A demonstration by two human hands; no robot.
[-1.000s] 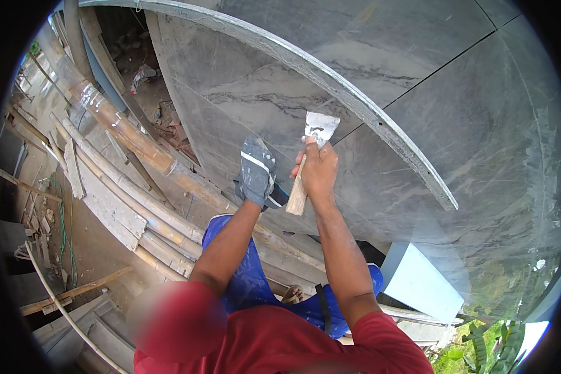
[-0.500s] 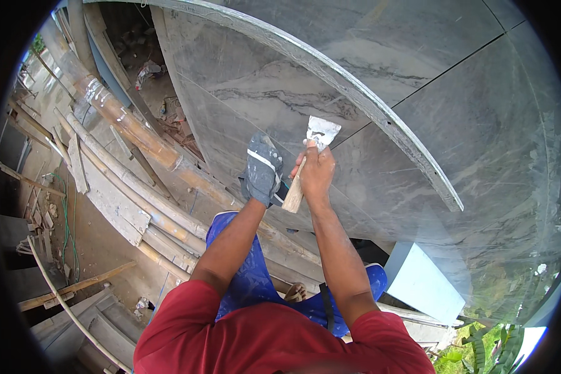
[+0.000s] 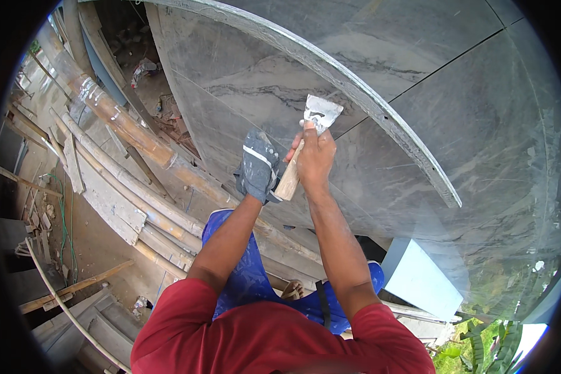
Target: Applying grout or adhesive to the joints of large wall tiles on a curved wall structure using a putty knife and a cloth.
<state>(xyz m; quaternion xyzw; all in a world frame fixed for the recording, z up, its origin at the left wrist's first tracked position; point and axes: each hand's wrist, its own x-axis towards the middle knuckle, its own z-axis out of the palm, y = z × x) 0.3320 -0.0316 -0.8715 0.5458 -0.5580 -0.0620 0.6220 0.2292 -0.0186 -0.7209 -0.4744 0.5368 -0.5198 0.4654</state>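
Note:
My right hand [image 3: 316,161] is closed around a putty knife [image 3: 323,111], whose wide blade is smeared with white paste and points away from me. Its pale wooden handle [image 3: 288,177] slants back out of my grip toward my left hand. My left hand [image 3: 259,165] is covered by dark grey cloth or a glove with a white band across it; its fingers cannot be made out. Both hands are in front of a grey, marble-veined tiled surface [image 3: 230,68]. A long, pale-edged strip [image 3: 380,114] curves across that surface beyond my hands.
Bamboo poles [image 3: 128,128] and a board [image 3: 109,202] run along the left, above a lower ground area with rubble and a green cord [image 3: 70,234]. A pale blue panel [image 3: 424,280] stands at right. Green plants [image 3: 477,346] show at the lower right.
My right hand and the putty knife have moved slightly farther away from me, the blade rising along the tiled surface. My left hand has shifted slightly left.

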